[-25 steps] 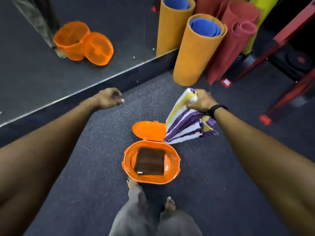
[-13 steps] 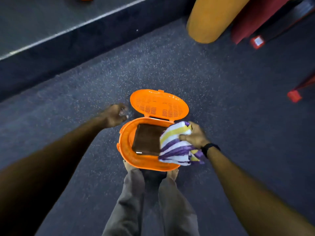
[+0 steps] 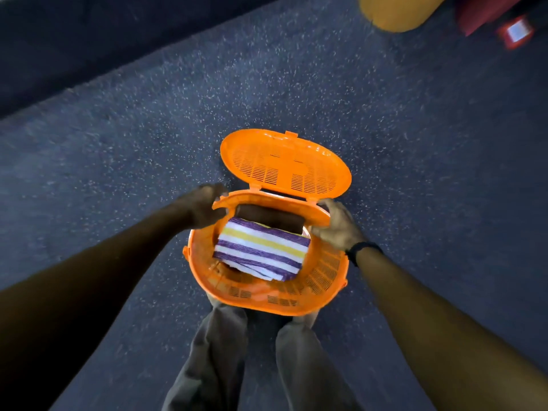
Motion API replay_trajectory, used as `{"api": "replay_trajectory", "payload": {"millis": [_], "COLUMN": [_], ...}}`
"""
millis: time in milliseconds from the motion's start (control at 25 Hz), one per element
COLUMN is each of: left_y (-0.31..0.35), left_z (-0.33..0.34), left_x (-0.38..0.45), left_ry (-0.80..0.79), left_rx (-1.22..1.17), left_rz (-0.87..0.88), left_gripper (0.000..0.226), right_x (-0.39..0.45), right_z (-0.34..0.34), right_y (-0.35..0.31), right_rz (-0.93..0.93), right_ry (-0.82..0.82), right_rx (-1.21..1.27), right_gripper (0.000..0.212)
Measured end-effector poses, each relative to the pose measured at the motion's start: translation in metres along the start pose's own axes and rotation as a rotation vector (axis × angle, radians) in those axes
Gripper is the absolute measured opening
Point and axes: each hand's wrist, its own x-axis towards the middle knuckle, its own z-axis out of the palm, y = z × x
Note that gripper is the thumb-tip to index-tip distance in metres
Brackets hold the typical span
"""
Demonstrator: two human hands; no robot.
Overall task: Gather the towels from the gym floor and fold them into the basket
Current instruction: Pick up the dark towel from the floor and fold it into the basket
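Folded striped towel (image 3: pixel 261 250) inside orange basket (image 3: pixel 323 280)

Lighting is dim overall, brightest on the orange basket (image 3: pixel 267 295). Motion blur smears the speckled floor (image 3: pixel 415 143) around the basket. Wide-angle distortion bends the frame edges far from the basket.

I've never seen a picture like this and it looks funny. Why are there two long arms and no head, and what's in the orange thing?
The camera sits on the person's head and looks down, so you see only their arms and legs. The left hand and the right hand each grip an end of the curved handle on the orange plastic basket, which stands on the speckled dark gym floor. Its slotted orange lid is flipped open. Inside lies a folded purple, white and yellow striped towel, on top of a folded brown towel.
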Motion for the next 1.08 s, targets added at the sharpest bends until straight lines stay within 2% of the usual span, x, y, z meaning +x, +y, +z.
{"api": "replay_trajectory", "payload": {"millis": [160,320,440,680,880,1080], "left_y": [0.053,0.129,0.185,0.275,0.319,0.329], "left_z": [-0.076,-0.193,-0.283,-0.43,-0.5,-0.531], "left_x": [-0.041,-0.109,-0.174,-0.339,-0.466,-0.572], "left_ry": [0.108,0.259,0.411,0.717,0.953,1.145], "left_rx": [-0.027,-0.057,-0.075,-0.114,-0.086,-0.072], "left_rz": [0.047,0.033,0.081,0.188,0.196,0.187], "left_gripper": [0.044,0.042,0.042,0.05,0.06,0.065], "right_x": [-0.032,-0.089,-0.146,-0.29,-0.388,-0.459], "right_z": [-0.079,-0.212,-0.316,-0.492,-0.579,-0.612], "right_y": [-0.058,-0.137,-0.192,-0.291,-0.36,-0.424], "right_rz": [-0.102,-0.23,-0.318,-0.527,-0.725,-0.866], "right_ry": [0.043,0.142,0.219,0.385,0.5,0.502], "right_rx": [0.029,0.022,0.031,0.036,0.013,-0.047], "right_gripper": [0.064,0.061,0.055,0.06,0.062,0.072]}}
